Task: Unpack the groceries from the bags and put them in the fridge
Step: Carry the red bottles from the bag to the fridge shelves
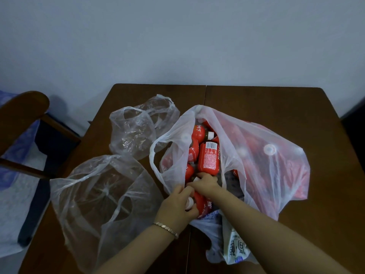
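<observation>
Near edge of the table (296, 244): a white carton (237, 248) lies in the full bag (266, 165), which spreads back over the middle toward the right edge.
Left hand (177, 204): curled round a white-capped red bottle (202, 205) at the bag's mouth.
Right hand (205, 183): just beyond, fingers curled among the red bottles (209, 159); what it grips I cannot tell.
Empty bags (102, 194): two toward the left edge, one near, one farther back.
Chair (25, 115): beside the left edge.
</observation>
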Demonstrator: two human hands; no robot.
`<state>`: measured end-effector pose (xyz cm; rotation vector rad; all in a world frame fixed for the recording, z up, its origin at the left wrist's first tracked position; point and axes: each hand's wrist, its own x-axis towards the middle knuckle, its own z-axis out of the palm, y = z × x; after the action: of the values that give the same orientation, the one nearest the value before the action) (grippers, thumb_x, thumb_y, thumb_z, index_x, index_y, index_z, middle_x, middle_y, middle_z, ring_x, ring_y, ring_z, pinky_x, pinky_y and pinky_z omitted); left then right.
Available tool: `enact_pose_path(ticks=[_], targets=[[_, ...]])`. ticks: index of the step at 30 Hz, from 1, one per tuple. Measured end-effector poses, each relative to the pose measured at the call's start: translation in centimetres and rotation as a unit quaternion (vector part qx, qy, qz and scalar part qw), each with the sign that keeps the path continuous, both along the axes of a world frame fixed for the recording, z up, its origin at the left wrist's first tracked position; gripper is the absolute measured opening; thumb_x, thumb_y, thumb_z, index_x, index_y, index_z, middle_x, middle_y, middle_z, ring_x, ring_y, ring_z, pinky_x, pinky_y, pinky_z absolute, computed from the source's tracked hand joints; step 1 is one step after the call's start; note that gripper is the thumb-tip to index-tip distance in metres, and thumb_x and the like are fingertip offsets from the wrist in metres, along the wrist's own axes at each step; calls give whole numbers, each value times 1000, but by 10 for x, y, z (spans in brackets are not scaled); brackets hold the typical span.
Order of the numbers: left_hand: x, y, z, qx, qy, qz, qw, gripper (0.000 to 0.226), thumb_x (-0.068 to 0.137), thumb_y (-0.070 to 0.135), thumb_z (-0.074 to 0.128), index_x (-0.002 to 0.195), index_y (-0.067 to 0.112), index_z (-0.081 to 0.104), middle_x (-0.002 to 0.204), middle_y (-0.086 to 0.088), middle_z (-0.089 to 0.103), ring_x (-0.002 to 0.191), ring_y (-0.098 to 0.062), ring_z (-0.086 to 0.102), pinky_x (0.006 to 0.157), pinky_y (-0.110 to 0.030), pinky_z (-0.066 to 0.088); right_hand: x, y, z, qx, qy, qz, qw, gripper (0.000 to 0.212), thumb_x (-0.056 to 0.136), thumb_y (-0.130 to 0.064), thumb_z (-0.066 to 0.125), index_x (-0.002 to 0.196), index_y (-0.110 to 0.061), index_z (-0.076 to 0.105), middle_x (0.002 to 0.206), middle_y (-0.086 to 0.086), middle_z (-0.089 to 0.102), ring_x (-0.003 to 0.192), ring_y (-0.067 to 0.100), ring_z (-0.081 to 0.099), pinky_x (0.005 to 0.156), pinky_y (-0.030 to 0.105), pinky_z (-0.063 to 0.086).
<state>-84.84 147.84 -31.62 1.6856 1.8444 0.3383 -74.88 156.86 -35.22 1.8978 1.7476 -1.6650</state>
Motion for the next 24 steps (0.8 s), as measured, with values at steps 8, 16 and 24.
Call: enact_pose_path(ticks=[8,16,24], targets=[[2,0,1,-12,4,-26,1000,31,87,29,57,115,18,51,113,4,42,101,-9,50,82,-11,40,9,3,-2,46,-21,38,998,46,80,-43,70,112,-10,65,118,8,62,111,23,56,101,36,44],[4,1,4,-12,12,-78,997,31,86,30,58,112,15,53,102,6,39,93,-13,52,75,-18,42,79,18,48,130,-120,194,965,28,74,-52,69,78,-26,59,118,5,47,96,16,54,83,27,48],[6,7,7,-21,8,-64,998,31,87,28,58,113,14,50,99,6,35,93,-15,51,77,-20,43,80,16,82,234,-195,342,889,21,93,-33,51,102,-18,63,123,10,45,94,22,56,84,29,45]])
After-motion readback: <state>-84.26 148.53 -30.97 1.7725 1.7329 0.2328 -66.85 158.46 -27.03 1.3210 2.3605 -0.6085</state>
